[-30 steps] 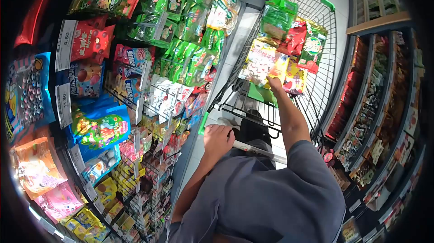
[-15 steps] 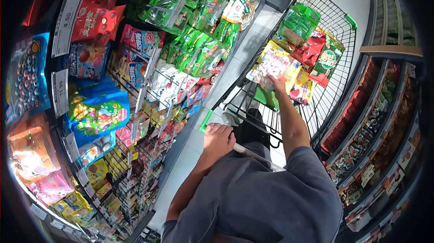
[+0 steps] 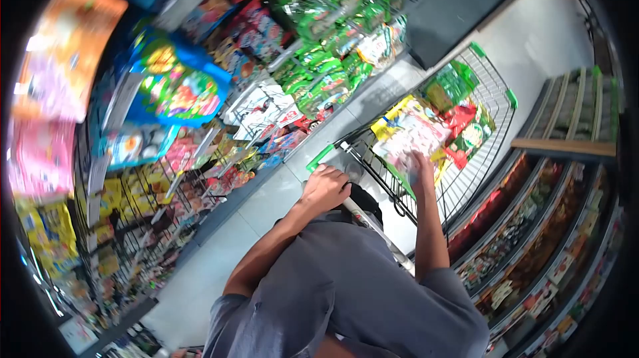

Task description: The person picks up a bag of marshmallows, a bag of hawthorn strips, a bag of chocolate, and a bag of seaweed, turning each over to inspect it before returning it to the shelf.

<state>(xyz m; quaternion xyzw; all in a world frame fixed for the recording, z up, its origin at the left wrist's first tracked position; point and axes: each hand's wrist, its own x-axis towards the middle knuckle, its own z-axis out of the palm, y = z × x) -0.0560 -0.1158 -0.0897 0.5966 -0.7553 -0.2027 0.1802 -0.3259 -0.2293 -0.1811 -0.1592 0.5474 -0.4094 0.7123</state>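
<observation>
My left hand (image 3: 326,187) is wrapped round the push handle (image 3: 373,225) of a shopping cart (image 3: 496,73), close to its green end cap. Inside the cart, a white and pink snack bag (image 3: 416,133) lies on top of other packets. Just at its near edge is my right hand (image 3: 421,170), slightly blurred, with its fingers stretched out and no longer gripping the bag. Beyond it in the cart are a green bag (image 3: 451,85), a red packet (image 3: 459,118) and a green and red packet (image 3: 474,135). Yellow packaging shows beneath the white bag.
On the left, a shelf rack carries hanging candy bags, among them a blue bag (image 3: 176,85) and green packets (image 3: 323,85). Curved shelves of bulk goods (image 3: 506,225) line the right side. Pale floor tiles (image 3: 243,218) run between rack and cart.
My right hand has let go of the white and pink bag, which now lies in the cart. The view has turned and shifted along the rack. My left hand stays on the handle.
</observation>
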